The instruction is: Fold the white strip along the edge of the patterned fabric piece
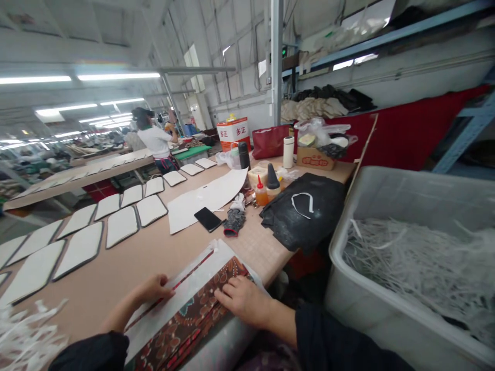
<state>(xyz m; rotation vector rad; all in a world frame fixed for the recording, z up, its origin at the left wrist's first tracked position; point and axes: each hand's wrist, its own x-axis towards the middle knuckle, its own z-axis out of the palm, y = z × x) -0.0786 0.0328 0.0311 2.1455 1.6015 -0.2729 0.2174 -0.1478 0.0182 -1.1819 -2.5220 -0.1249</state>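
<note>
Pressing patterned fabric (193, 314) near table edge (270, 268)

The matt tan worktable (127, 257) looks like smooth board. The brown patterned fabric piece (193, 314) looks soft and printed, under a white paper-like sheet (185, 288). The grey translucent plastic bin (348, 288) holds shredded white paper strips (417, 263). The black phone (208, 219) is glossy.
</note>
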